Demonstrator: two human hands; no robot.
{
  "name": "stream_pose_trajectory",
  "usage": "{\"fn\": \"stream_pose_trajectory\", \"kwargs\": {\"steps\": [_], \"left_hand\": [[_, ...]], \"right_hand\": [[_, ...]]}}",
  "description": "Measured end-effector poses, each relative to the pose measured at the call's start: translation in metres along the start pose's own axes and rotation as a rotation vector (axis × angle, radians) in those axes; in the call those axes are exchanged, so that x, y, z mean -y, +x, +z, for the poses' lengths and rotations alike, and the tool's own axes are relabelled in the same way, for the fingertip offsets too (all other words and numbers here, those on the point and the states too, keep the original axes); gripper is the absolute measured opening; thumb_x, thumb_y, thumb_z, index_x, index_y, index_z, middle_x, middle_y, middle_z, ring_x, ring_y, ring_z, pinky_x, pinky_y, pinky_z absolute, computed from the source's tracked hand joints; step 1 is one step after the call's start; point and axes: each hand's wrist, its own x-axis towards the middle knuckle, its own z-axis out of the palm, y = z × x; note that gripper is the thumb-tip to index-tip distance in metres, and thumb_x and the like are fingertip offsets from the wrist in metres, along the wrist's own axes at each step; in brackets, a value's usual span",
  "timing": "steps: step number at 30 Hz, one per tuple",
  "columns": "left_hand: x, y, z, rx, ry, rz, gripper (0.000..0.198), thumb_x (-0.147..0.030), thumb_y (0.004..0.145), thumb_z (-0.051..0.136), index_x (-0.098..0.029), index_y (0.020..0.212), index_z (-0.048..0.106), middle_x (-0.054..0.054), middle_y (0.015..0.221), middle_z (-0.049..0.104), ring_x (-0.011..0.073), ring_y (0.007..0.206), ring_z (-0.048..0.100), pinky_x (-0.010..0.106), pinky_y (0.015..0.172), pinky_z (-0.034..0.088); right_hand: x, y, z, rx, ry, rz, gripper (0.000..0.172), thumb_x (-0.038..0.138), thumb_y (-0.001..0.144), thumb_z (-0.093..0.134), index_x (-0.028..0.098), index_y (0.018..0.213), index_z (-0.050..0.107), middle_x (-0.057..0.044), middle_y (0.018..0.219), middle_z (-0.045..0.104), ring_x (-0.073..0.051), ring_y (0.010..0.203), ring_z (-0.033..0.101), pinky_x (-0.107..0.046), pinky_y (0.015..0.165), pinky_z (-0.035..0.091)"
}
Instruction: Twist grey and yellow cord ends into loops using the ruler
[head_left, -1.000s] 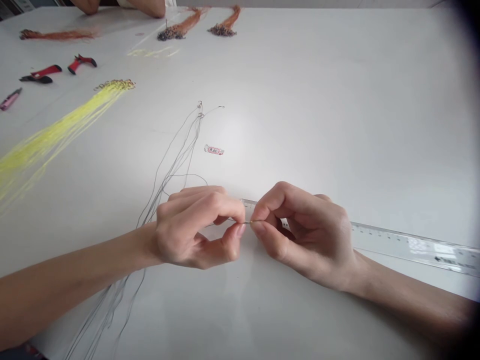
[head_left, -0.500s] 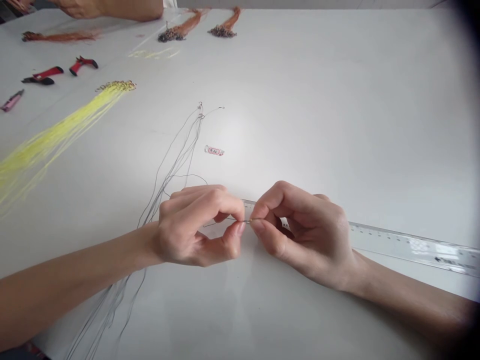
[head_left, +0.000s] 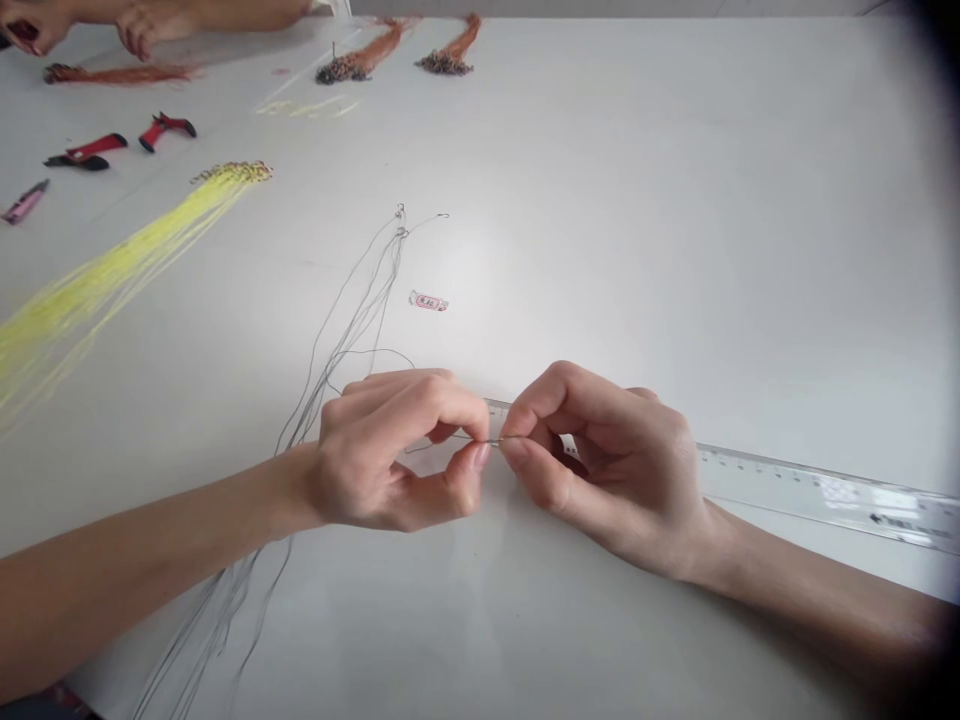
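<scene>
My left hand (head_left: 409,455) is closed in a pinch, thumb against forefinger, on a thin grey fishing line (head_left: 493,441). Facing it, my right hand (head_left: 600,470) pinches the same strand a short gap away; whether a small hook sits in those fingertips is hidden. A loose end shows inside the left hand's curl. Beyond and under my left wrist runs a bundle of grey lines (head_left: 352,310), with small fish hooks (head_left: 401,220) at its far end. Behind my hands lies a clear ruler (head_left: 795,480), partly covered by the right one.
A small printed wrapper (head_left: 428,301) lies ahead. To the left are a yellow line bundle (head_left: 150,245), two red-handled pliers (head_left: 166,128) (head_left: 94,150) and a pink cutter (head_left: 26,202). Orange bundles (head_left: 450,50) lie at the back, near another person's hands (head_left: 154,22).
My hands hold nearly the same pose, with barely any shift. At the back left, the other person's hands and forearm have moved, and more of the hands shows.
</scene>
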Motion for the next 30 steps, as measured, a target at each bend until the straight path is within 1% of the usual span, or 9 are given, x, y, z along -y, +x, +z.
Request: {"fn": "stream_pose_trajectory", "kwargs": {"steps": [8,19,24,30], "left_hand": [[0.0007,-0.001,0.0006,-0.004,-0.013,-0.004,0.018,0.0,0.071,0.048,-0.017,0.071,0.045,-0.006,0.054,0.042,0.0046,0.044,0.041,0.019,0.039,0.036],[0.0001,0.0,-0.0002,0.025,-0.004,-0.026,0.018,-0.001,0.072,0.047,-0.018,0.07,0.044,-0.007,0.053,0.04,0.0044,0.043,0.04,0.019,0.039,0.037],[0.0016,-0.0002,0.001,-0.006,-0.005,-0.009,0.018,0.0,0.071,0.048,-0.017,0.07,0.044,-0.007,0.054,0.042,0.0043,0.044,0.041,0.019,0.04,0.037],[0.0008,-0.0002,0.0016,-0.015,-0.007,0.002,0.018,0.001,0.071,0.048,-0.017,0.07,0.045,-0.006,0.055,0.043,0.0052,0.045,0.042,0.02,0.04,0.037]], "right_hand": [[-0.0004,-0.0004,0.0,0.001,0.003,-0.007,0.013,0.013,0.081,0.052,0.019,0.073,0.045,0.008,0.048,0.037,-0.003,0.039,0.033,-0.018,0.036,0.025],[-0.0007,-0.0007,0.0003,0.001,0.005,-0.007,0.012,0.013,0.081,0.052,0.019,0.073,0.045,0.008,0.049,0.037,-0.003,0.04,0.031,-0.017,0.036,0.025],[-0.0002,-0.0007,-0.0001,0.006,0.014,-0.001,0.012,0.012,0.081,0.052,0.019,0.074,0.045,0.009,0.049,0.037,-0.003,0.04,0.031,-0.017,0.035,0.024],[0.0005,0.0001,-0.0001,0.005,0.014,0.008,0.012,0.013,0.081,0.052,0.019,0.073,0.045,0.009,0.048,0.037,-0.003,0.04,0.031,-0.017,0.035,0.024]]}}
